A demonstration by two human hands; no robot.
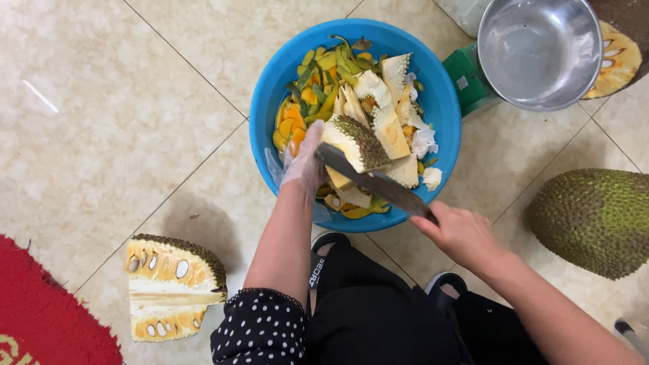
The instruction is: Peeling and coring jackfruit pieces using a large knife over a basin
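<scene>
My left hand, in a thin clear glove, grips a wedge of jackfruit with spiky green-brown rind over the blue basin. My right hand is bare and closed on the handle of a long dark knife. The blade runs up-left and rests against the wedge, just below it. The basin holds several pale core pieces, rind scraps and yellow-orange strips.
A cut jackfruit section with seeds showing lies on the tiled floor at lower left, by a red mat. A whole jackfruit piece sits at right. A steel bowl on a green stand and another cut slice are at top right.
</scene>
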